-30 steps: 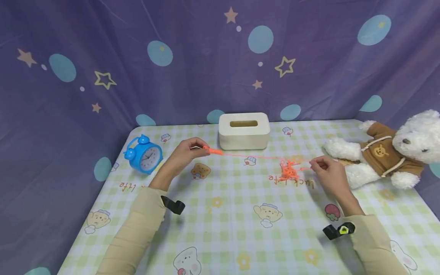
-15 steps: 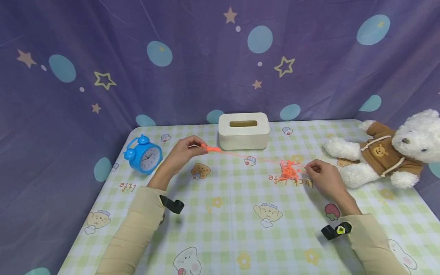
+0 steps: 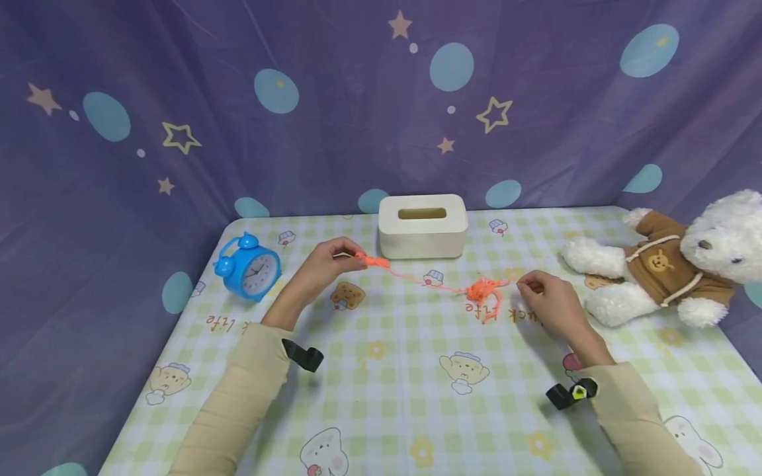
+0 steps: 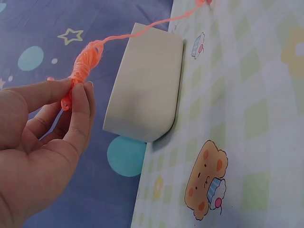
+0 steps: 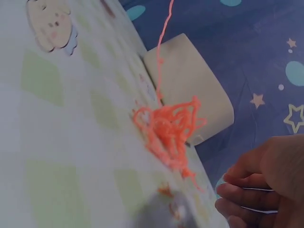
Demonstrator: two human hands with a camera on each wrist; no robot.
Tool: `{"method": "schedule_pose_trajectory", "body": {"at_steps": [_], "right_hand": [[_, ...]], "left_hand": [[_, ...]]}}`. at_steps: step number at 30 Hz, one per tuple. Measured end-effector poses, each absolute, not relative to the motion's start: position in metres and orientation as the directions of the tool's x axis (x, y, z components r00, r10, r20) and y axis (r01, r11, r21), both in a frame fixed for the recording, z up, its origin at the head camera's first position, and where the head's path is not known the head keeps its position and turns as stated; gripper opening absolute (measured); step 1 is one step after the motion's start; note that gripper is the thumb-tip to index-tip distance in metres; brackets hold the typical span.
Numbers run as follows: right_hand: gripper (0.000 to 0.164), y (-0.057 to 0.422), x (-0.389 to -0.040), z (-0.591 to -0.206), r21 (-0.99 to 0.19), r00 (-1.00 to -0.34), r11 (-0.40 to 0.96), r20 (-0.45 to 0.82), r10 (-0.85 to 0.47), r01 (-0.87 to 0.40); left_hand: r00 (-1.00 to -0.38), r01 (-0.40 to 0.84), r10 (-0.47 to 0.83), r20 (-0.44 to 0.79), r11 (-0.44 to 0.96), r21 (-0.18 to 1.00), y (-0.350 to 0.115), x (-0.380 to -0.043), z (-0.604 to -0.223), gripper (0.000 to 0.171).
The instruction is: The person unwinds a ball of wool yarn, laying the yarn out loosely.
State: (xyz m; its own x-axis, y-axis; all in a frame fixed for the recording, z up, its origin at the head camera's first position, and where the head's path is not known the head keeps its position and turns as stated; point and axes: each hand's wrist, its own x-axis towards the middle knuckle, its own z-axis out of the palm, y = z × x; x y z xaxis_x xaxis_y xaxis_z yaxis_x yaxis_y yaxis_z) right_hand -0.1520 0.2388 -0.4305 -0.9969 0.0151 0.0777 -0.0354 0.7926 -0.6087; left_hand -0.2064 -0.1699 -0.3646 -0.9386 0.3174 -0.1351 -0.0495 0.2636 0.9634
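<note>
My left hand pinches a small wound bundle of orange yarn between thumb and fingertips, above the table. From the bundle a single strand runs right, sagging slightly, to a loose tangle of the same yarn. In the right wrist view the tangle shows as loops with a few stray ends. My right hand is just right of the tangle, its fingers loosely bent, with nothing seen between them. A small gap separates its fingertips from the yarn.
A cream tissue box stands at the back middle, close behind the strand. A blue alarm clock is left of my left hand. A white teddy bear in a brown hoodie lies on the right. A checked cloth covers the table.
My right hand has let go of the yarn and shifted a little left. The tangle has moved left and changed shape, and the strand has slackened. My left hand has hardly moved.
</note>
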Motion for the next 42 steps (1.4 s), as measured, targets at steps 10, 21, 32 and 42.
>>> {"method": "schedule_pose_trajectory", "body": {"at_steps": [10, 21, 32, 42], "right_hand": [[0.018, 0.192, -0.170, -0.416, -0.688, -0.963, 0.687, 0.260, -0.068, -0.234], [0.034, 0.125, -0.180, -0.419, -0.702, -0.896, 0.560, 0.296, -0.331, -0.439], [0.017, 0.091, -0.172, -0.424, -0.738, -0.838, 0.449, 0.291, -0.461, -0.503], [0.017, 0.109, -0.171, -0.411, -0.782, -0.901, 0.448, 0.360, -0.243, -0.434]], "left_hand": [[-0.929, -0.044, 0.347, -0.130, 0.246, 0.968, -0.167, -0.206, -0.364, 0.021], [-0.933, -0.029, 0.337, -0.126, 0.279, 0.960, -0.160, -0.205, -0.363, 0.021], [-0.931, -0.014, 0.345, -0.117, 0.287, 0.958, -0.159, -0.206, -0.365, 0.018], [-0.930, -0.045, 0.339, -0.142, 0.277, 0.960, -0.159, -0.205, -0.365, 0.021]]}}
